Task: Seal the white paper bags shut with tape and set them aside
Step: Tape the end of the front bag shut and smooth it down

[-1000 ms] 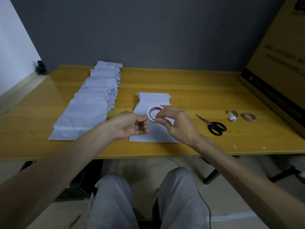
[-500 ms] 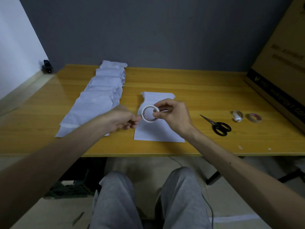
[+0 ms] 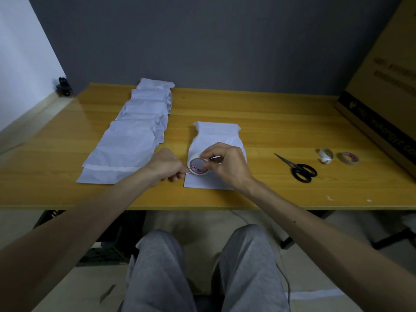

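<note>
head view: both hands meet close together over the near end of a bag (image 3: pixel 216 136) that lies flat on the table (image 3: pixel 270 122), right in front of the person. the right hand (image 3: pixel 227 165) grips the tape (image 3: pixel 198 167), fingers curled round the roll's rim. the left hand (image 3: pixel 167 165) pinches at the roll's left edge, likely at the free end, though the strip itself is too small to make out. the bag's long axis runs away from the person, with its folded mouth at the far end, toward the wall. it looks like thin, light, limp paper that would crease or slide on the smooth wood, so i judge it best pressed flat near the fold while taping, then lifted by a side edge. the tape will likely cling to fingers, so take it by the very tip. to the left, more bags (image 3: pixel 126 149) lie in an overlapping row, and scissors (image 3: pixel 300 169) rest to the right.
</note>
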